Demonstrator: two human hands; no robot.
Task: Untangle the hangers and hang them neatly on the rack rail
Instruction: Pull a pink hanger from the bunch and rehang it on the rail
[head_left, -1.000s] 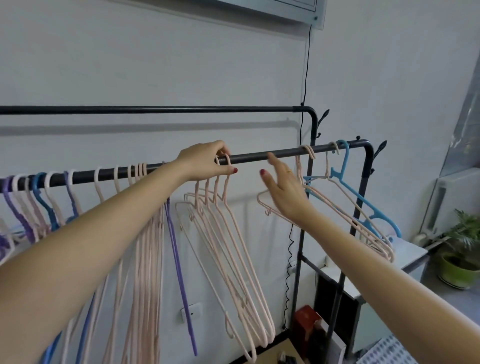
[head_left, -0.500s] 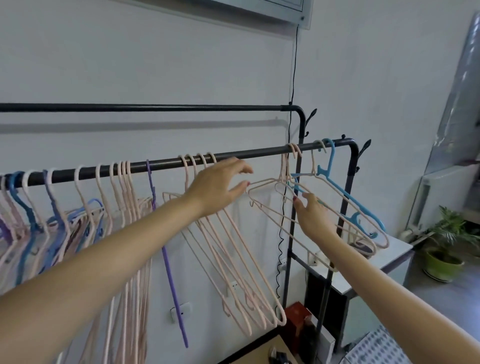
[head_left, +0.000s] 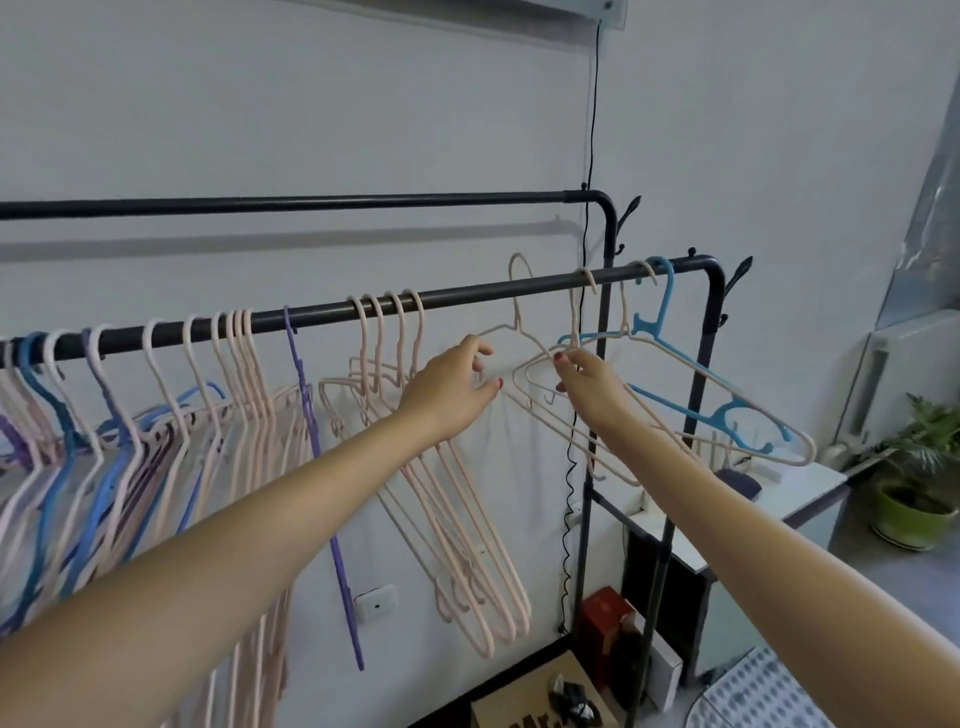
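Pink hanger (head_left: 519, 332) lifted, hook above rail (head_left: 467, 299); your right grip (head_left: 584, 382) pinches its shoulder wire, your left grip (head_left: 457, 387) half-open beside it, holding nothing.

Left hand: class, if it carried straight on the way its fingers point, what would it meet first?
Probably the loose pink hanger just past the left hand, off the rail; depth is uncertain.
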